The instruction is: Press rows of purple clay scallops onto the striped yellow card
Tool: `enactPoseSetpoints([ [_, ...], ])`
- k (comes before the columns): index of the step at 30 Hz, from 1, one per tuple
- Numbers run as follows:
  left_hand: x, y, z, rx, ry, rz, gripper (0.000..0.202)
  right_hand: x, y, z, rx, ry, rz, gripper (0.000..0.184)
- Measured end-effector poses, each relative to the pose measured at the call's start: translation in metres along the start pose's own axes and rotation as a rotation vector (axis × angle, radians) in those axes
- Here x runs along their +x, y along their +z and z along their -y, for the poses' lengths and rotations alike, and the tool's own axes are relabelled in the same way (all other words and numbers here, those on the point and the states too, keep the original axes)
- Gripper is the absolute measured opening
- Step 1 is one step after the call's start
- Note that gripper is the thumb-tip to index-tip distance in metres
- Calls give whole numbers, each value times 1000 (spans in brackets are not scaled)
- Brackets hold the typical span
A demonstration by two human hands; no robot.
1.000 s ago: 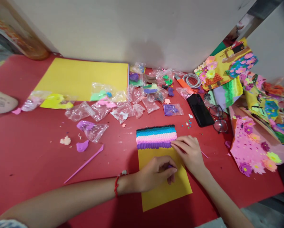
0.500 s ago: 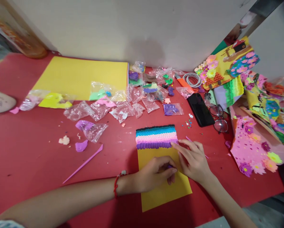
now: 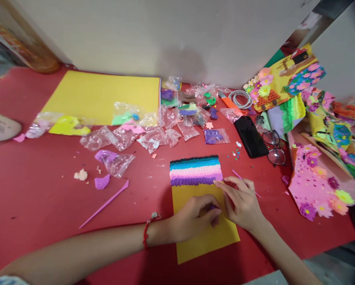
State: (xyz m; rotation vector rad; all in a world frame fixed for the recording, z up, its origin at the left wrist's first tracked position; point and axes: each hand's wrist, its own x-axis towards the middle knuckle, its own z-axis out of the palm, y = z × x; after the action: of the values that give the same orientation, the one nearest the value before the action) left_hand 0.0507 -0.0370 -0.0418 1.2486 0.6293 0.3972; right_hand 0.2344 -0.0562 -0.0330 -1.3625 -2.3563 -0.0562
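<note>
A yellow card (image 3: 205, 239) lies on the red table (image 3: 46, 206), its top covered with scalloped rows of clay (image 3: 195, 171) in black, blue, pink and purple. My left hand (image 3: 195, 217) rests on the card with fingers curled around a small purple lump of clay. My right hand (image 3: 241, 198) sits at the card's right edge, its fingertips pressing the end of the purple row. A thin pink stick (image 3: 238, 175) lies under that hand.
Several clear bags of coloured clay (image 3: 153, 136) litter the middle. A large yellow sheet (image 3: 100, 95) lies at the back left. A pink modelling tool (image 3: 106, 204), a black phone (image 3: 250, 136), glasses (image 3: 274, 148) and finished flower pictures (image 3: 314, 178) are around.
My right hand has slid slightly down and right along the card's edge, uncovering the pink stick. My left hand has stayed in place.
</note>
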Motion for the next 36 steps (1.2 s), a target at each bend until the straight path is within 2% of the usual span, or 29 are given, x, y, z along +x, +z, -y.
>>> enactPoseSetpoints([
  [3, 1, 0, 4, -43, 22, -11, 22, -2, -9, 3, 51, 5, -73, 36],
  [6, 1, 0, 8, -129, 47, -12, 23, -4, -19, 10, 151, 87, -154, 27],
  [11, 1, 0, 9, -255, 110, 16, 29, -4, -19, 24, 265, 108, -51, 19],
  [17, 2, -2, 6, -304, 75, 57, 34, 2, -19, 29, 305, 128, -89, 11],
  [21, 4, -3, 5, -351, 43, 14, 36, 4, -24, 20, 330, 351, -139, 9],
  [24, 5, -3, 6, -356, 29, 2, 35, 5, -20, 9, 319, 468, -72, 14],
  [26, 5, -3, 6, -336, 29, 7, 34, 6, -15, 4, 331, 467, -30, 17],
  [32, 4, -3, 5, -288, 21, 20, 35, 11, -5, -2, 288, 460, -72, 11],
  [36, 4, -3, 6, -287, 17, 15, 35, 15, -5, -5, 320, 363, -7, 17],
])
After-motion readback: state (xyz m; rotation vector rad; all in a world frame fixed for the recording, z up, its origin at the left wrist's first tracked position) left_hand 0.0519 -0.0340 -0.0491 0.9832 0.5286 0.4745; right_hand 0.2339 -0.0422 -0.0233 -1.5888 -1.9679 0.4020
